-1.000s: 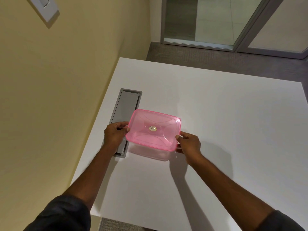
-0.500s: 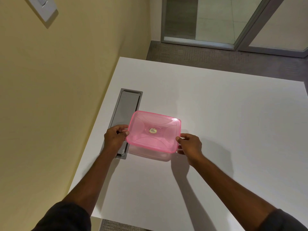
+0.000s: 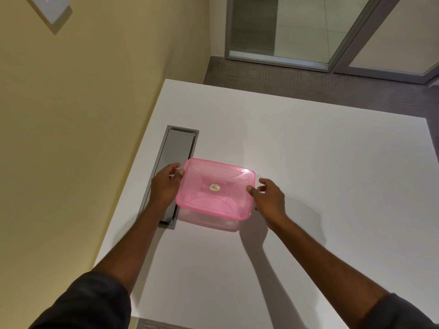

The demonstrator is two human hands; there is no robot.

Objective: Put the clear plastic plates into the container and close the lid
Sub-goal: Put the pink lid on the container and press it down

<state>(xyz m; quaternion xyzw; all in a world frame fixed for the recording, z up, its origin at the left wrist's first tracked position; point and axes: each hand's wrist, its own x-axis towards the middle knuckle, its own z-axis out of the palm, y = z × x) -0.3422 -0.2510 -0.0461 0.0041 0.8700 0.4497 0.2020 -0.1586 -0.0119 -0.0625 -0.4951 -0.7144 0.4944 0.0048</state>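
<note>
A white counter [image 3: 320, 186] stands against a yellow wall [image 3: 83, 115], with a grey recessed hatch [image 3: 177, 148] set into its left part. A switch plate [image 3: 51, 8] is on the wall at upper left, and a glass door [image 3: 304, 27] stands beyond grey carpet [image 3: 308, 81] at the far end. Nothing lies between the hands and the box.

The container [image 3: 209, 220] sits on the counter just right of the hatch, its clear base showing below a pink lid [image 3: 216, 188] that rests on top. A small oval sticker [image 3: 214, 187] marks the lid's centre. Whether plates are inside cannot be told.

The left hand [image 3: 166, 186] lies over the hatch, fingers loosely curled, fingertips at the lid's left edge. The right hand [image 3: 269, 198] is spread loose, thumb tip touching the lid's right edge. Neither grip is clenched on the lid.
</note>
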